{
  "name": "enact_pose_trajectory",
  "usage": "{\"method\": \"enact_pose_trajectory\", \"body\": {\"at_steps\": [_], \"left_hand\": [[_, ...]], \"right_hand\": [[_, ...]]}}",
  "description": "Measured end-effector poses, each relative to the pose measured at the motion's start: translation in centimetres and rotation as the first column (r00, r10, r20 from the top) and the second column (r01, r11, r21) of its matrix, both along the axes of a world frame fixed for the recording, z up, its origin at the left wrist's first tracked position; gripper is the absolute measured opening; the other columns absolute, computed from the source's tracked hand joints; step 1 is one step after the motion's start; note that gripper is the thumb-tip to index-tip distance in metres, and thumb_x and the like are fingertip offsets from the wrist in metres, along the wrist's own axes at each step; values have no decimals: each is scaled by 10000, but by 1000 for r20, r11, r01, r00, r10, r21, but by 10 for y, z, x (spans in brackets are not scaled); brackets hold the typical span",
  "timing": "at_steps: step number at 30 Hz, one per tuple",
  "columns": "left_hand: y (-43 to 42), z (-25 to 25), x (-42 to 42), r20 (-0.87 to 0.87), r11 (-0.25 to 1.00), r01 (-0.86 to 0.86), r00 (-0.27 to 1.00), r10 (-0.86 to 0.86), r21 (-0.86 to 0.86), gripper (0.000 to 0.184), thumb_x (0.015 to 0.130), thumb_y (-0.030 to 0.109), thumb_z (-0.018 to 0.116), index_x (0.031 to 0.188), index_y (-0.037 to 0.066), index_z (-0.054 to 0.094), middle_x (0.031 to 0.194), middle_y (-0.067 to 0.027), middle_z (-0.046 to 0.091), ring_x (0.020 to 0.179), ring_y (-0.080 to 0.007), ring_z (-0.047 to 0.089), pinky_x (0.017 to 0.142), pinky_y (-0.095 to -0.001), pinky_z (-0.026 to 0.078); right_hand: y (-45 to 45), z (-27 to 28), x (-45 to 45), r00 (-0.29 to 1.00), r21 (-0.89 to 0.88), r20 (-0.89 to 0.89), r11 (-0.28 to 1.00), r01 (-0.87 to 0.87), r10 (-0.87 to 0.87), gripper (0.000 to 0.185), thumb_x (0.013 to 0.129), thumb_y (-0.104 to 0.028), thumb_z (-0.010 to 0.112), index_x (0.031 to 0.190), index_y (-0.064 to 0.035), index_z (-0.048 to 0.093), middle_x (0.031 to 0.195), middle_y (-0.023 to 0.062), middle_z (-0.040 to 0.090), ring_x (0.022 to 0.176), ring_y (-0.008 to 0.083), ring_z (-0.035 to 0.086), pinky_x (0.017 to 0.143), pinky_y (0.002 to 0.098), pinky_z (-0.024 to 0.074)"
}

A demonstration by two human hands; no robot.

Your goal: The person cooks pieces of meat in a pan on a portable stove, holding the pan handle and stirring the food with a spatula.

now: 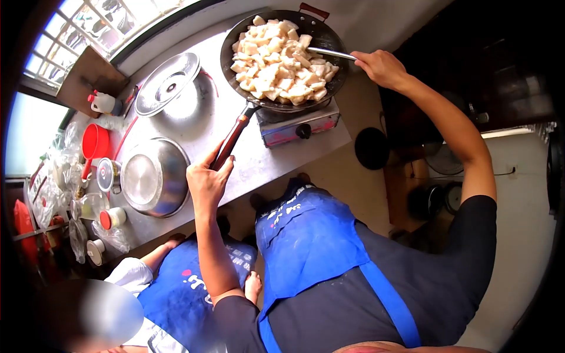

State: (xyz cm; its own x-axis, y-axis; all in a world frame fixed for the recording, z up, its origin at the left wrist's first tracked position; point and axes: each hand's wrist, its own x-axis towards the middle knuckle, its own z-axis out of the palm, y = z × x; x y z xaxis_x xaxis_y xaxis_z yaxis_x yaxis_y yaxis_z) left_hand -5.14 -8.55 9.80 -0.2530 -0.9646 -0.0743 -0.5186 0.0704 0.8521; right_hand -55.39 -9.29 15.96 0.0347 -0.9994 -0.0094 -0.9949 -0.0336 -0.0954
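Observation:
A dark wok (327,36) sits on a portable gas stove (281,130), heaped with pale, chunky food pieces (276,62). My left hand (207,177) is closed round the wok's long brown handle (234,136). On the far right of the wok, my right hand (379,67) grips a metal-handled cooking utensil (333,53). The head of this utensil is buried among the pieces, so its shape cannot be told.
Left of the wok lie a shiny metal lid (158,99) and a steel basin (144,179), upside down. A red dipper (96,141), jars and plastic bags crowd the counter's left end. Another person in a blue apron (182,288) stands close on my left.

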Motion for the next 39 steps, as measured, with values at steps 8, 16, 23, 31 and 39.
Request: {"method": "enact_pose_trajectory", "body": {"at_steps": [8, 16, 23, 31, 39], "left_hand": [[-1, -17, 5, -139, 999, -15, 990, 21, 39, 454, 906, 103, 836, 1341, 17, 734, 995, -41, 780, 833, -62, 658, 753, -220, 533], [-1, -13, 6, -91, 999, 20, 996, -23, -37, 467, 918, 149, 836, 1348, 7, 724, 1095, -90, 790, 950, -102, 689, 887, -255, 540], [0, -14, 7, -127, 997, 16, 992, -25, -75, 475, 912, 190, 839, 1346, 32, 728, 994, -136, 817, 843, -94, 718, 795, -274, 565], [1, 0, 2, 266, 890, 215, 957, -112, -401, 638, 851, 282, 895, 1399, 45, 671, 1076, -189, 762, 934, -317, 745, 862, -385, 572], [-8, -14, 7, 269, 917, 202, 957, -110, -344, 592, 848, 278, 887, 1378, 97, 695, 1020, -192, 751, 886, -381, 731, 802, -436, 566]], "right_hand": [[33, 9, 16, 919, -214, -377, 954, -210, 118, 300, 1081, -257, 564, 1312, -116, 694, 736, 151, 670, 643, 360, 674, 599, 470, 547], [90, 40, 18, 784, -212, -602, 915, -344, 155, 509, 933, -75, 632, 1441, -99, 652, 770, 71, 570, 646, 216, 629, 599, 344, 533], [126, 104, 24, 880, -216, -462, 949, -229, 107, 494, 952, -84, 690, 1435, -185, 671, 790, 67, 572, 659, 229, 617, 588, 368, 519], [134, 196, 36, 857, -118, -500, 971, -207, 122, 357, 929, -126, 736, 1283, -170, 754, 818, 82, 622, 717, 285, 653, 643, 420, 519], [114, 211, 55, 757, 100, -577, 946, -309, 308, 297, 917, -80, 709, 1207, -102, 768, 819, 62, 635, 770, 268, 675, 696, 415, 526]]}}
